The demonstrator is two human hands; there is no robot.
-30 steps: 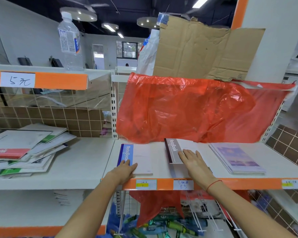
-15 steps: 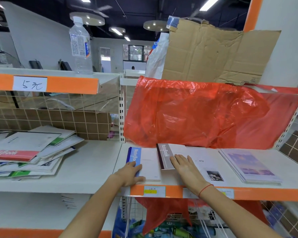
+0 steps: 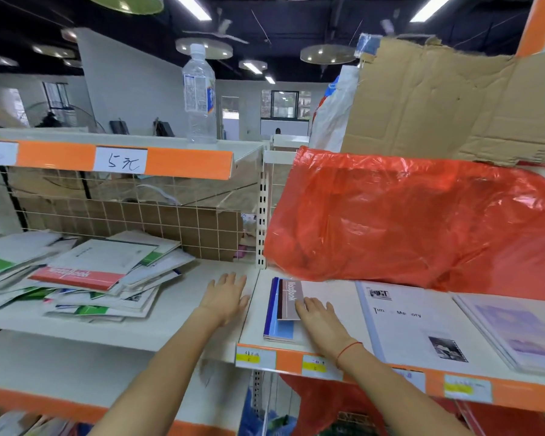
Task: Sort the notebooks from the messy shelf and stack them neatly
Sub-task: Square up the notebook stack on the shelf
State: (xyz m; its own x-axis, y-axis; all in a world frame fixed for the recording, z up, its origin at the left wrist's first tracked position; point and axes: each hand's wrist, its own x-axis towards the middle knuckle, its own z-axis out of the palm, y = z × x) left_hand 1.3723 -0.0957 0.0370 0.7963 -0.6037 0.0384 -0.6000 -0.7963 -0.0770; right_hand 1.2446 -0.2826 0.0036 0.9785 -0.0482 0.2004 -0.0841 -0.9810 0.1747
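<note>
A messy heap of notebooks (image 3: 85,278) with red, green and white covers lies on the left shelf. On the right shelf a maroon-spined notebook (image 3: 290,298) lies on a blue-spined one (image 3: 276,322), forming a small stack. My right hand (image 3: 320,320) rests flat on that stack, fingers spread. My left hand (image 3: 225,297) hovers open over the bare shelf board just left of the stack, holding nothing. A white "Time Memory" notebook (image 3: 412,319) and a purple-covered stack (image 3: 523,328) lie further right.
A red plastic sheet (image 3: 416,221) hangs over the back of the right shelf, with torn cardboard (image 3: 453,99) above it. A water bottle (image 3: 199,96) stands on the upper left shelf. A perforated upright (image 3: 261,221) divides the two shelves.
My right hand slid the maroon notebook left onto the blue one. My left hand let go of the blue notebook and moved left onto the neighbouring shelf. The camera turned left.
</note>
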